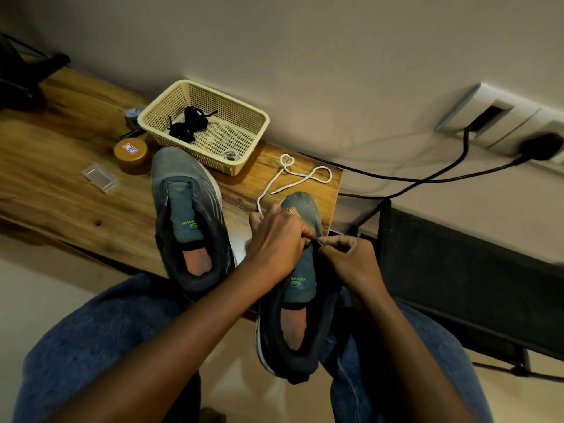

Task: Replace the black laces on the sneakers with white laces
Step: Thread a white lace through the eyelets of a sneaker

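Two grey-blue sneakers without laces lie toes away from me. The left sneaker (186, 215) rests on the wooden table (61, 166). The right sneaker (300, 300) hangs off the table edge over my lap. My left hand (276, 239) grips the right sneaker's eyelet area. My right hand (351, 261) pinches the tip of a white lace (293, 175) at the eyelets. The rest of the white lace trails in loops across the table. Black laces (189, 123) lie bunched in a cream basket (244, 160).
A small amber jar (132, 154) and a clear plastic box (100, 178) sit left of the sneakers. More white lace (230, 154) lies in the basket's near corner. Black cables (427, 178) run from wall sockets (518, 129). A dark metal rack (457, 270) stands at right.
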Available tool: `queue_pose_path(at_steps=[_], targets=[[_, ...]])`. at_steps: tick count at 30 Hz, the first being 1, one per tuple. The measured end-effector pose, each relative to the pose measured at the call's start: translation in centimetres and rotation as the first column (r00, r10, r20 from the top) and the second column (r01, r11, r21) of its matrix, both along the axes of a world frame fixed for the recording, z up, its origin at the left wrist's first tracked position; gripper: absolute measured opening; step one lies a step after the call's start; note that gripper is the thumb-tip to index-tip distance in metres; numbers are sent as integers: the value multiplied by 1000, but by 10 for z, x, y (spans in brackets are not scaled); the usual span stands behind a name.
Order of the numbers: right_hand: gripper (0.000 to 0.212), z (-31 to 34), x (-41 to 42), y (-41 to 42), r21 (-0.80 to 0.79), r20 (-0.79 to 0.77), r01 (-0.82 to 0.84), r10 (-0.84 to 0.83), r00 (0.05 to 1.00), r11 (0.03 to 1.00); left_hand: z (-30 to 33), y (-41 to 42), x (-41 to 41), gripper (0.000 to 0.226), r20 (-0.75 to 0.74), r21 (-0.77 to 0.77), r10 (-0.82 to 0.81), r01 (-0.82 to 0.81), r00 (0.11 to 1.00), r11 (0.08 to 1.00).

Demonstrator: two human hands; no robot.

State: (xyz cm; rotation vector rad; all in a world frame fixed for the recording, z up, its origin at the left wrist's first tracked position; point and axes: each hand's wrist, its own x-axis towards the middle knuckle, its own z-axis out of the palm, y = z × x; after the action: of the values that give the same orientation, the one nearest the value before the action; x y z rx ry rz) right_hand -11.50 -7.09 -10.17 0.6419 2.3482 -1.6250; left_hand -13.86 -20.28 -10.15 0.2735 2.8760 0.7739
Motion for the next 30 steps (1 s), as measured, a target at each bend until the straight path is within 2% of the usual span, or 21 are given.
queue_pose_path(at_steps=[6, 10, 14, 17, 19, 23, 25, 30], targets=[[23, 3, 0, -1, 8, -7, -8, 8, 1000, 1000, 12, -14, 0, 29, 32, 17, -25, 25, 999, 1000], [15, 1, -1, -2, 12, -1, 4, -4, 1000, 1000, 16, -15, 1, 23, -42, 0, 74, -74, 996, 997], [15, -1, -2, -1, 28, -1, 1, -1, 1000, 1000, 18, -9, 2, 8, -142, -92, 84, -97, 986, 991], [15, -1, -2, 0, 42, 3, 1, -1, 1000, 999, 15, -6, 0, 12, -174, -146, 83, -109, 981, 983], [15, 0, -1, 0, 37, 7, 1, -1, 1000, 999, 10, -5, -2, 15, -159, -158, 83, -108, 984, 982], [20, 3, 0, 0, -27, 8, 14, -14, 1000, 1000, -10, 1, -3, 15, -20, -11, 171, -172, 985, 985], [22, 5, 1, -1, -61, 2, 29, -29, 1000, 998, -14, 6, -2, 17, 4, 6, 183, -183, 983, 983], [28, 6, 1, -2, -122, -2, 50, -50, 999, 991, -9, 9, 4, 19, -149, -98, 144, -160, 978, 982]])
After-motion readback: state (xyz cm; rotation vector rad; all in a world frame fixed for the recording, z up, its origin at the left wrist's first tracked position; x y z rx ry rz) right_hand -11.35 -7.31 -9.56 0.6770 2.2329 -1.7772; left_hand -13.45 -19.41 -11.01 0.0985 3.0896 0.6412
